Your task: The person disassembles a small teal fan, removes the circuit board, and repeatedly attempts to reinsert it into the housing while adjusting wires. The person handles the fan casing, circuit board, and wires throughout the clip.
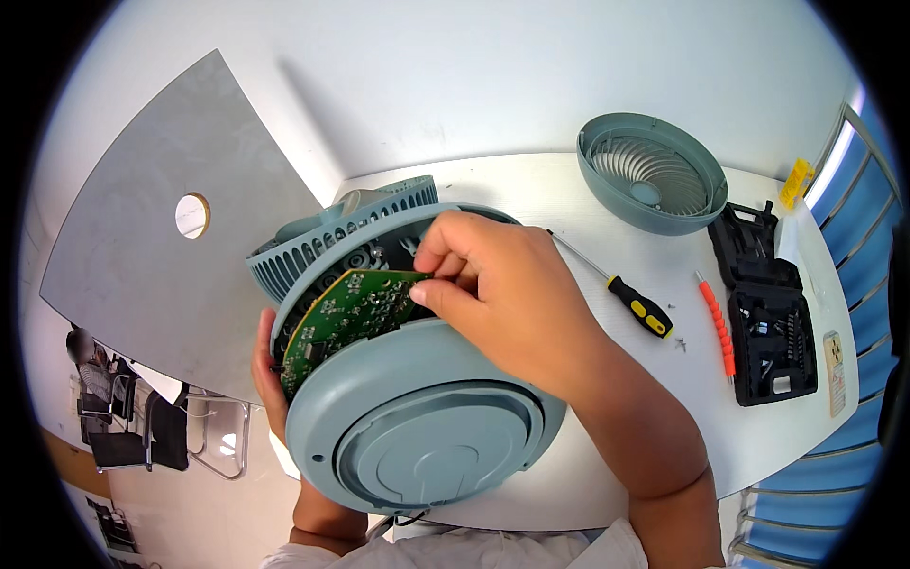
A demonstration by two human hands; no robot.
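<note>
A grey-green round fan base [412,370] is tilted up in front of me, its two halves parted. Between them a green circuit board [353,318] with soldered points stands partly out of the gap. My right hand [517,299] pinches the board's upper right edge between thumb and fingers. Along the base's left rim, my left hand [269,375] is wrapped round the housing, with most of its fingers hidden. Behind the board, dark inner parts show. A slotted grey-green fan piece [313,248] extends behind the base.
A yellow-and-black screwdriver [640,305] lies to the right near loose screws [680,344]. Beyond are an orange-handled tool [718,327], an opened black bit case [773,356] and a pale remote [834,373]. A round fan grille cover [654,204] rests at the back. A grey panel [142,237] stands left.
</note>
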